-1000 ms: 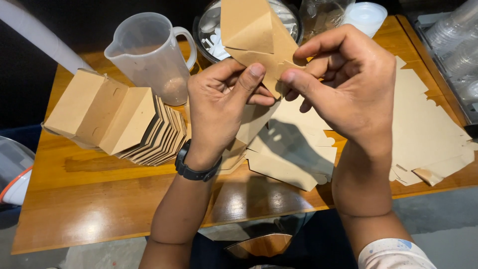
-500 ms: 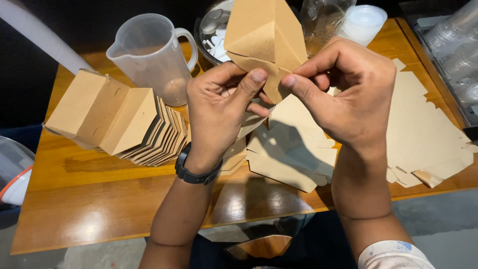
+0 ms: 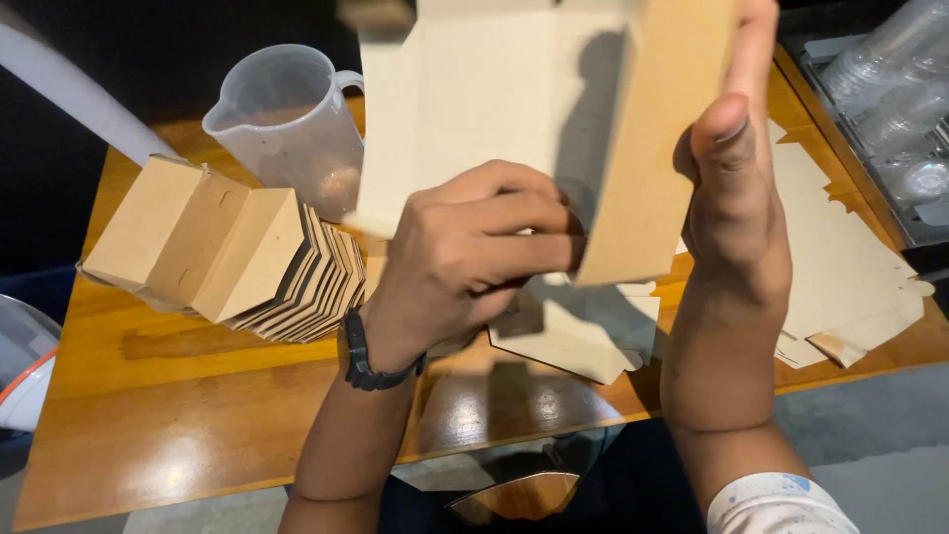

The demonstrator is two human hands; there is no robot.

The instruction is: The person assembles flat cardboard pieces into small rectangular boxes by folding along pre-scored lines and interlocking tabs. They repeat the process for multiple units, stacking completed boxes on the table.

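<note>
I hold a brown cardboard box blank (image 3: 494, 109) up close to the camera, partly unfolded, its pale inner face towards me. My left hand (image 3: 474, 257), with a black wristband, grips its lower edge with curled fingers. My right hand (image 3: 736, 188) presses flat along the folded right side panel, thumb up. Below them on the wooden table (image 3: 178, 415) lies a pile of flat blanks (image 3: 583, 331).
A nested stack of folded cardboard boxes (image 3: 232, 257) lies at the left. A clear plastic jug (image 3: 292, 124) stands behind it. More flat blanks (image 3: 850, 267) lie at the right, beside a tray of clear plastic cups (image 3: 895, 89). A round clear lid (image 3: 20, 366) sits at the far left edge.
The folded blank has been opened out and lifted close to the camera. My right hand moved from pinching its bottom corner to flat along its right panel; my left hand shifted to its lower edge.
</note>
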